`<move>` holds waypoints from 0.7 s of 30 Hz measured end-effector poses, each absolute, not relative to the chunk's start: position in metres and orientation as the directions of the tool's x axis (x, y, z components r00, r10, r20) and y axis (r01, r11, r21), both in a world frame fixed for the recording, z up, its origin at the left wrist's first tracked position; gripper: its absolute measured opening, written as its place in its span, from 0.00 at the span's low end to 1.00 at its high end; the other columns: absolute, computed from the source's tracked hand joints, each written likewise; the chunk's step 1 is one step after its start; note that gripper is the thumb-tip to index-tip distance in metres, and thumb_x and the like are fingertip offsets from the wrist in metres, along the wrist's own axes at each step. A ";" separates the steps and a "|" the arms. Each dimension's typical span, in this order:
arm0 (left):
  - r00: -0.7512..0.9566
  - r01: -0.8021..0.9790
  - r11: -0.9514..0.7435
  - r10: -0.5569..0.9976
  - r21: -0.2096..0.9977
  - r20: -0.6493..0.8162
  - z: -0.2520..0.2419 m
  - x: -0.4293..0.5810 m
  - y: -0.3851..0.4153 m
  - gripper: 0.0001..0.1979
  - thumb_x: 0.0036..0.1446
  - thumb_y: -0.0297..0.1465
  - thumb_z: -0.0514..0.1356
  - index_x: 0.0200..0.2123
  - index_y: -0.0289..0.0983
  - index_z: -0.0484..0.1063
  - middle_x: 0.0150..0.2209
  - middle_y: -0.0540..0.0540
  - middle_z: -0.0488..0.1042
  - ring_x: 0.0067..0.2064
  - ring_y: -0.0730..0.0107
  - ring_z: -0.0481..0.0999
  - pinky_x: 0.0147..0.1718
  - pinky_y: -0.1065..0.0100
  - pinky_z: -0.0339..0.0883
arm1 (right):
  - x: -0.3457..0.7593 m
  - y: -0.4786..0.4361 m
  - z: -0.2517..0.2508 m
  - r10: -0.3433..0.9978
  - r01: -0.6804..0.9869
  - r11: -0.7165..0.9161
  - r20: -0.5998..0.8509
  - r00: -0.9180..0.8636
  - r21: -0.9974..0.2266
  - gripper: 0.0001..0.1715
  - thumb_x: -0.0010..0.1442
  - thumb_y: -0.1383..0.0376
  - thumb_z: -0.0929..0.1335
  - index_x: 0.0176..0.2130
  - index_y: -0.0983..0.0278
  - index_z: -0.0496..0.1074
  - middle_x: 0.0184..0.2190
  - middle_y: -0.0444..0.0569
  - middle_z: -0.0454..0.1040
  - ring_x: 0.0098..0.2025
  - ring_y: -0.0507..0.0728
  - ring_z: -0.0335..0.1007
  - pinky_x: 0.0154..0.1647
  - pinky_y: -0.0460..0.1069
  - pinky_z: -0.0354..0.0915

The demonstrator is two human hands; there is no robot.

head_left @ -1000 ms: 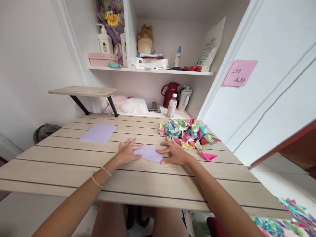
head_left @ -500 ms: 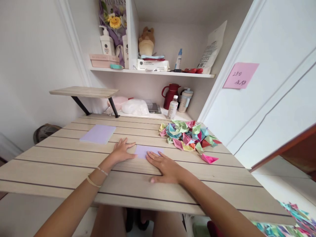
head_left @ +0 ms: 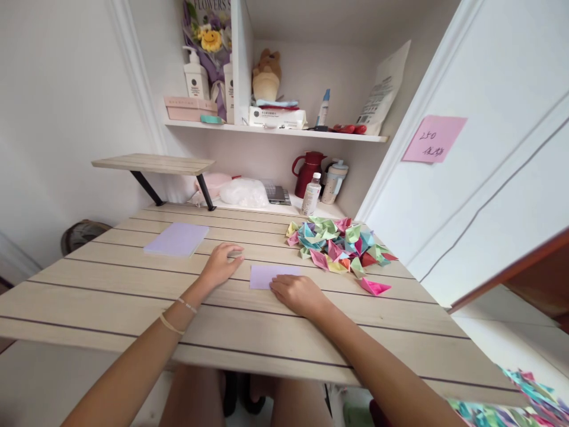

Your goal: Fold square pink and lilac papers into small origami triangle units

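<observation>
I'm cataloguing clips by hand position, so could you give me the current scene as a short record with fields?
Left hand: left hand partly curled, beside the sheet, not holding it
Right hand: right hand with curled fingers on the sheet's right part
Sheet: purple sheet flat on the wooden desk
Desk, left: purple paper stack
Desk, right: pile of colourful folded paper; bright pink folded piece in front
Behind pile: bottle, red jug
Right wall: pink note, handwritten
</observation>
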State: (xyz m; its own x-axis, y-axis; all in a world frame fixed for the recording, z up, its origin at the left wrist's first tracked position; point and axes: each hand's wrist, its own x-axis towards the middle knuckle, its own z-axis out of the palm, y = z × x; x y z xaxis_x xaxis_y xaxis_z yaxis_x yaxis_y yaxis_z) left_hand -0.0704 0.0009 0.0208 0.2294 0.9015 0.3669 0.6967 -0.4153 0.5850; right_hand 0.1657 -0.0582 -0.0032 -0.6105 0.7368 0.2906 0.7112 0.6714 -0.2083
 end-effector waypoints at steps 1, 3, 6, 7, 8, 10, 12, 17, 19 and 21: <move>0.222 0.671 -0.436 0.890 0.600 0.399 0.021 -0.068 0.001 0.16 0.50 0.38 0.55 0.38 0.36 0.73 0.43 0.42 0.72 0.49 0.62 0.68 0.52 0.63 0.55 | 0.165 -0.059 -0.003 0.739 0.715 0.668 0.300 -0.603 -0.207 0.13 0.59 0.65 0.59 0.35 0.63 0.72 0.32 0.53 0.75 0.38 0.56 0.69 0.38 0.48 0.62; 0.191 0.611 -0.434 0.892 0.662 0.409 0.021 -0.065 0.000 0.15 0.50 0.38 0.55 0.37 0.36 0.73 0.43 0.42 0.73 0.47 0.62 0.69 0.49 0.62 0.59 | 0.164 -0.060 0.000 0.766 0.718 0.635 0.359 -0.534 -0.287 0.12 0.57 0.66 0.60 0.33 0.63 0.72 0.30 0.53 0.75 0.35 0.56 0.70 0.36 0.48 0.62; 0.177 0.435 -0.359 0.933 0.826 0.312 0.019 -0.059 -0.003 0.17 0.49 0.39 0.58 0.39 0.35 0.72 0.43 0.41 0.73 0.45 0.61 0.71 0.46 0.62 0.63 | 0.166 -0.057 0.006 0.865 0.558 0.489 0.454 -0.213 -0.671 0.09 0.54 0.64 0.62 0.33 0.63 0.70 0.30 0.50 0.74 0.32 0.55 0.70 0.34 0.49 0.63; 0.202 0.349 -0.320 0.943 0.881 0.263 0.019 -0.057 -0.004 0.18 0.48 0.39 0.58 0.40 0.34 0.72 0.43 0.40 0.73 0.45 0.61 0.72 0.45 0.62 0.63 | 0.168 -0.055 0.008 0.901 0.414 0.418 0.425 -0.081 -0.808 0.09 0.53 0.62 0.63 0.34 0.63 0.69 0.29 0.48 0.74 0.31 0.54 0.70 0.33 0.48 0.64; 0.237 0.262 -0.273 0.948 0.926 0.212 0.018 -0.053 -0.006 0.20 0.48 0.40 0.59 0.41 0.33 0.71 0.42 0.39 0.74 0.44 0.61 0.72 0.45 0.61 0.63 | 0.170 -0.052 0.010 0.933 0.244 0.345 0.360 0.014 -0.906 0.10 0.52 0.60 0.64 0.34 0.63 0.69 0.27 0.47 0.73 0.29 0.54 0.69 0.31 0.48 0.64; 0.305 0.109 -0.148 0.946 0.983 0.108 0.016 -0.047 -0.009 0.23 0.47 0.41 0.59 0.44 0.32 0.70 0.42 0.38 0.74 0.43 0.61 0.73 0.43 0.61 0.65 | 0.173 -0.047 0.010 0.978 -0.050 0.202 0.199 0.068 -0.978 0.14 0.49 0.57 0.67 0.33 0.64 0.68 0.24 0.45 0.71 0.26 0.52 0.68 0.28 0.47 0.65; 0.358 0.050 -0.070 0.932 0.996 0.048 0.013 -0.040 -0.012 0.25 0.45 0.41 0.62 0.44 0.32 0.70 0.40 0.38 0.75 0.41 0.61 0.74 0.40 0.62 0.67 | 0.175 -0.043 0.008 0.995 -0.215 0.100 0.096 0.032 -0.972 0.16 0.45 0.56 0.70 0.32 0.64 0.68 0.22 0.43 0.71 0.24 0.51 0.67 0.26 0.46 0.65; 0.438 0.078 -0.025 0.899 0.997 -0.012 0.010 -0.034 -0.016 0.18 0.44 0.39 0.62 0.34 0.30 0.73 0.28 0.41 0.77 0.30 0.66 0.76 0.31 0.66 0.69 | 0.173 -0.039 0.003 0.999 -0.263 0.040 0.043 -0.006 -0.964 0.16 0.43 0.57 0.71 0.30 0.65 0.69 0.21 0.42 0.70 0.23 0.49 0.65 0.24 0.44 0.64; 0.437 0.083 -0.020 0.899 0.996 -0.019 0.009 -0.033 -0.016 0.16 0.44 0.39 0.62 0.31 0.31 0.74 0.26 0.42 0.76 0.28 0.68 0.75 0.29 0.68 0.69 | 0.172 -0.039 0.001 1.000 -0.241 0.026 0.029 -0.005 -0.970 0.17 0.42 0.57 0.72 0.30 0.65 0.69 0.21 0.43 0.71 0.23 0.49 0.66 0.23 0.44 0.64; 0.423 0.086 -0.019 0.906 0.996 -0.019 0.010 -0.032 -0.017 0.15 0.44 0.38 0.63 0.29 0.31 0.73 0.24 0.43 0.76 0.26 0.70 0.75 0.27 0.70 0.68 | 0.171 -0.040 0.001 1.000 -0.233 0.010 0.015 -0.018 -0.972 0.17 0.41 0.56 0.72 0.29 0.66 0.70 0.22 0.44 0.72 0.23 0.49 0.66 0.24 0.45 0.64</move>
